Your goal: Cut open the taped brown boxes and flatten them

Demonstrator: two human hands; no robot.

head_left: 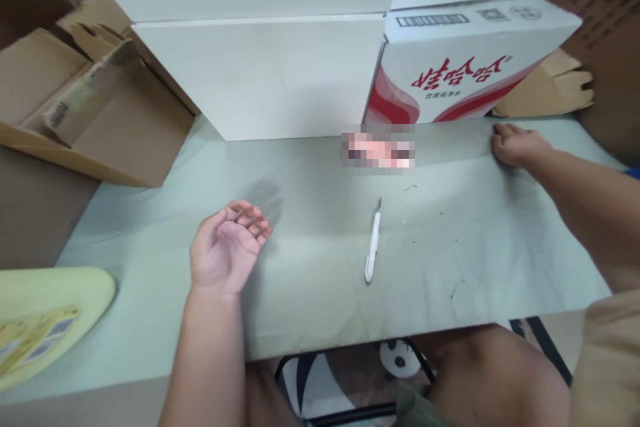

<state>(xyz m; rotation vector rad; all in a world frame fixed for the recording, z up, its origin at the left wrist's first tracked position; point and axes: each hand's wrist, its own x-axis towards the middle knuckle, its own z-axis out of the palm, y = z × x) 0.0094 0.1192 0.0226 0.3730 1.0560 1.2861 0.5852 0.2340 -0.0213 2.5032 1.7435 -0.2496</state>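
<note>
My left hand point(230, 243) is held above the pale green table cover point(310, 260), palm up, with loosely bent fingers and nothing in them. Farther right, my right hand point(517, 145) rests on the cover close to the lower right corner of a white and red carton point(450, 73). Its fingers are curled in, and nothing shows in them. Between the two hands lies a white-handled craft knife point(373, 247), its thin blade pointing away from me. Neither hand touches it. Behind the knife is a pixelated pinkish patch point(379, 150) whose content I cannot make out.
Large white boxes point(280, 73) stand along the back. An open cardboard box point(120, 120) is at the left, above a yellow-green plastic item point(55, 320) with a label. Flattened cardboard point(545, 90) sits at the back right. Small dark scraps dot the cover.
</note>
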